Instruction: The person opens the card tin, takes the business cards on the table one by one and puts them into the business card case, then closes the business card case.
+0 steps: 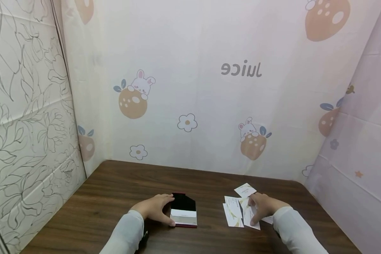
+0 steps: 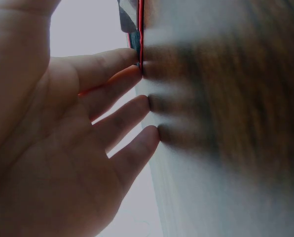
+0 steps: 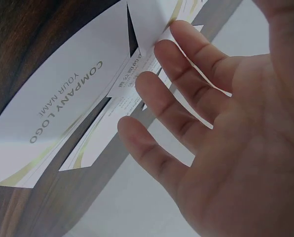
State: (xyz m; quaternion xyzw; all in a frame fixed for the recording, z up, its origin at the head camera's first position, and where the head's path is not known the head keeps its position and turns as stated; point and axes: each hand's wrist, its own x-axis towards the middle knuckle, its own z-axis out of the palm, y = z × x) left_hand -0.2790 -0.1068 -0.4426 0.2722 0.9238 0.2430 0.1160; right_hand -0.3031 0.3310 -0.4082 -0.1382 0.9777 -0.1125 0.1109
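Observation:
An opened business card case [image 1: 183, 213], black with a red edge and a silvery front part, lies on the table with white card stock showing inside. My left hand [image 1: 155, 209] rests at its left side, thumb by the front corner and index finger by the back one. In the left wrist view, the spread fingertips [image 2: 148, 103] touch the case's edge and the tabletop. Several white business cards [image 1: 232, 211] with gold curves lie spread and partly overlapping at the right. My right hand [image 1: 264, 207] is over them, its loosely bent fingers [image 3: 149, 86] touching or just above the cards.
The dark wood-grain table [image 1: 120, 183] meets a printed curtain [image 1: 190, 148] at the back. Patterned hangings also stand at the left and right. A small dark item [image 1: 144, 240], partly covered by the left sleeve, shows near the left wrist.

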